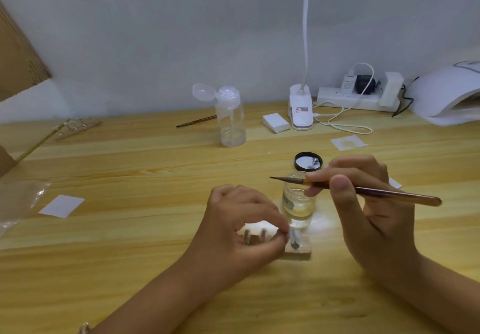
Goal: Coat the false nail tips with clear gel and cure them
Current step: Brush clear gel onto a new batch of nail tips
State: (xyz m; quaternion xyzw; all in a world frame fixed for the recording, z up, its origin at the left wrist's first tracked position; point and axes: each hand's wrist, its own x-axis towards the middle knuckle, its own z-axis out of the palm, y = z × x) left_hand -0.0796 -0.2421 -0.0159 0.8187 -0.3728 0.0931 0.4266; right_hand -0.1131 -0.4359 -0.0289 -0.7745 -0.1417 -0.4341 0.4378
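Note:
A small wooden holder strip lies on the table near me with false nail tips on metal pegs standing on it. My left hand curls over the strip and pinches one peg between thumb and forefinger; part of the strip is hidden under it. My right hand holds a brown nail brush like a pen, bristles pointing left above the open glass jar of clear gel. The jar's black lid lies behind it, with small metal pieces in it. The white curing lamp stands at the far right.
A clear pump bottle with its cap flipped open, a second brush, a white pad stack, a clip lamp and a power strip line the back. Another holder strip lies far left. White paper squares and a plastic bag lie at left.

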